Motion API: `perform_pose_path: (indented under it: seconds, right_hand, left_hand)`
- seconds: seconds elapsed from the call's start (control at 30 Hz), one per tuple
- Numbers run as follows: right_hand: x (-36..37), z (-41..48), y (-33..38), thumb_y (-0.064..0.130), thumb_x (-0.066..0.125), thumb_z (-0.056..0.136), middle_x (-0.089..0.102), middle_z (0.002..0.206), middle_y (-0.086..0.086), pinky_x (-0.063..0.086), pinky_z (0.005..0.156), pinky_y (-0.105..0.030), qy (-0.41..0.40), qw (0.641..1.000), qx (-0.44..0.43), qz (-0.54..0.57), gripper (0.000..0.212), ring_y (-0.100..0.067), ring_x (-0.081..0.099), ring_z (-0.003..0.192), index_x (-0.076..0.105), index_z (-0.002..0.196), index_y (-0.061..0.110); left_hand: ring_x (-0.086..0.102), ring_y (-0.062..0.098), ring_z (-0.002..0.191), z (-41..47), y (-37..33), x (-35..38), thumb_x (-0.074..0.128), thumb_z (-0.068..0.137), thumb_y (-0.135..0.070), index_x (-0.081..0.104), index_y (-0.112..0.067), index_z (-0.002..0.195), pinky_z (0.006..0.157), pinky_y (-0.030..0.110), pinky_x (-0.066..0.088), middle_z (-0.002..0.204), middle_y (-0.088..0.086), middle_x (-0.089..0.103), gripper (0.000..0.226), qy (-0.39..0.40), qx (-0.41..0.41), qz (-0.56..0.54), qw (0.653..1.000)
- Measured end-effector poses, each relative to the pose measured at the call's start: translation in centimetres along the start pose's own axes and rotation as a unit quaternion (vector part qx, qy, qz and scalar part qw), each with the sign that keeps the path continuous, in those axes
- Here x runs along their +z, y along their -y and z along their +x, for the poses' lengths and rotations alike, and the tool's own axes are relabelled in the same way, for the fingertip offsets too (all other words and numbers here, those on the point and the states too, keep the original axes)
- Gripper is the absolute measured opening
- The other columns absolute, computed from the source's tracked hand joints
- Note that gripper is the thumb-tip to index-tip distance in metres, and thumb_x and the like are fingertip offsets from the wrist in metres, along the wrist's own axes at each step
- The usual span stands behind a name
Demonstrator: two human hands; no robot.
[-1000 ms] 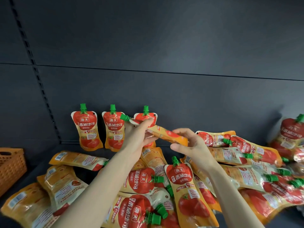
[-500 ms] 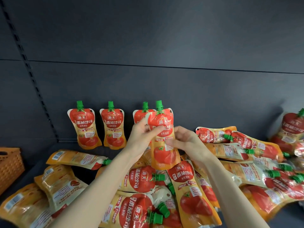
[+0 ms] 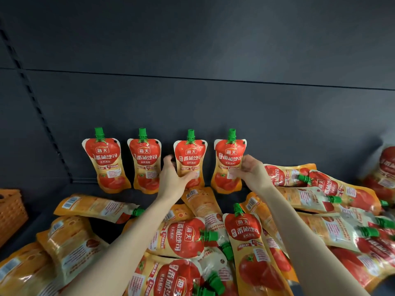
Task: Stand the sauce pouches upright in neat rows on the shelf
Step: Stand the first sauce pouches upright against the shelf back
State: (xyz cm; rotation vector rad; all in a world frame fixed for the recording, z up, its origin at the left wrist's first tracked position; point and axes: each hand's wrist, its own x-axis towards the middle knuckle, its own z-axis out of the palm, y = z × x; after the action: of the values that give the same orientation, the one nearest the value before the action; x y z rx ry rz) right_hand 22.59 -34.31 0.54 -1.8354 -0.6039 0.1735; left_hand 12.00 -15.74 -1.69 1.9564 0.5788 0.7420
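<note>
Four sauce pouches are standing against the back wall at twelve o'clock from the loose heap, the left hand hovering spread-fingered before the third pouch and the right hand curling loosely, holding nothing, at three o'clock of the fourth pouch, which is probably risking a forward topple should either hand brush it.

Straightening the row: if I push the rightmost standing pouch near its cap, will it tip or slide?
Probably tips: the rightmost standing pouch is tall on a narrow base, seemingly leaning on the back wall. Its soft, pinched film would likely buckle rather than slide; push low.
</note>
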Motion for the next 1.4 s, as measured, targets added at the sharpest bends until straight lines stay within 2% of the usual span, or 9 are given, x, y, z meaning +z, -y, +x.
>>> perform_pose_path:
  seconds: [0.1,0.17,0.27,0.37,0.47,0.67,1.03,1.2,1.4]
  right_hand:
    - [0.1,0.5,-0.6,0.006,0.067,0.083,0.068,0.103,-0.007,0.055,0.08,-0.026,0.014,1.0,0.02,-0.013,0.024,-0.012,0.065,0.086,0.057,0.105,0.005]
    - [0.0,0.8,-0.6,0.009,0.073,0.079,0.067,0.102,-0.002,0.054,0.073,-0.018,0.026,0.999,0.031,-0.014,0.034,-0.009,0.065,0.087,0.055,0.107,0.007]
    - [0.2,1.4,-0.7,0.013,0.08,0.07,0.067,0.106,0.0,0.054,0.083,-0.028,0.039,0.998,0.044,-0.035,0.05,-0.014,0.065,0.096,0.054,0.112,0.011]
    - [0.4,1.5,-0.9,0.007,0.079,0.07,0.068,0.109,-0.004,0.053,0.091,-0.037,0.046,0.997,0.037,-0.043,0.05,-0.018,0.065,0.1,0.056,0.115,0.01]
    - [0.2,1.5,-1.1,0.004,0.077,0.072,0.068,0.108,-0.002,0.053,0.091,-0.036,0.043,0.998,0.022,-0.049,0.049,-0.016,0.065,0.1,0.057,0.116,0.01]
    - [-0.1,1.7,-1.1,0.004,0.075,0.074,0.065,0.11,0.0,0.05,0.088,-0.029,0.054,0.997,0.017,-0.058,0.052,-0.015,0.062,0.103,0.053,0.121,0.011]
    - [0.3,1.6,-1.4,0.01,0.077,0.074,0.063,0.121,-0.007,0.051,0.095,-0.042,0.03,0.996,0.021,-0.08,0.054,-0.022,0.061,0.11,0.05,0.12,0.009]
    - [0.5,1.3,-1.5,0.014,0.076,0.076,0.063,0.121,-0.005,0.051,0.092,-0.034,0.022,0.994,0.012,-0.102,0.054,-0.02,0.061,0.111,0.049,0.123,0.01]
    - [0.6,1.2,-1.4,0.015,0.075,0.077,0.062,0.124,-0.005,0.051,0.093,-0.035,0.018,0.994,0.015,-0.111,0.056,-0.021,0.059,0.113,0.048,0.125,0.01]
  left_hand:
    - [0.057,0.023,0.113,0.6,0.4,0.4,0.075,0.077,-0.025,0.045,-0.006,0.12,0.082,0.024,0.043,0.121,0.008,0.059,0.055,0.034,-0.009,0.019,0.999]
    - [0.056,0.021,0.113,0.9,0.8,0.5,0.073,0.078,-0.026,0.05,-0.009,0.119,0.084,0.023,0.042,0.12,0.005,0.06,0.05,0.058,-0.005,0.012,0.998]
    - [0.056,0.017,0.113,1.4,1.3,0.3,0.073,0.078,-0.027,0.053,-0.013,0.121,0.086,0.024,0.043,0.12,0.003,0.062,0.049,0.087,-0.003,-0.008,0.996]
    - [0.056,0.017,0.114,2.0,1.8,0.1,0.072,0.079,-0.028,0.052,-0.013,0.122,0.092,0.029,0.046,0.121,0.002,0.062,0.05,0.113,-0.008,-0.006,0.994]
    - [0.056,0.018,0.115,2.2,2.0,-0.1,0.072,0.079,-0.029,0.052,-0.013,0.125,0.097,0.037,0.047,0.122,0.003,0.062,0.053,0.125,-0.009,-0.003,0.992]
    - [0.057,0.017,0.114,1.9,1.9,0.0,0.071,0.079,-0.028,0.052,-0.015,0.122,0.096,0.036,0.048,0.121,0.002,0.062,0.049,0.119,-0.001,0.001,0.993]
    - [0.056,0.017,0.115,1.8,2.0,-0.1,0.074,0.077,-0.028,0.051,-0.018,0.123,0.097,0.039,0.047,0.122,0.001,0.061,0.052,0.112,-0.017,-0.019,0.993]
    - [0.056,0.017,0.115,1.7,1.9,-0.1,0.074,0.078,-0.025,0.051,-0.018,0.123,0.098,0.041,0.047,0.122,0.001,0.061,0.051,0.115,-0.021,-0.027,0.993]
    - [0.056,0.016,0.114,1.6,1.8,-0.4,0.072,0.079,-0.023,0.052,-0.018,0.121,0.097,0.037,0.046,0.121,0.001,0.062,0.047,0.138,-0.021,-0.027,0.99]
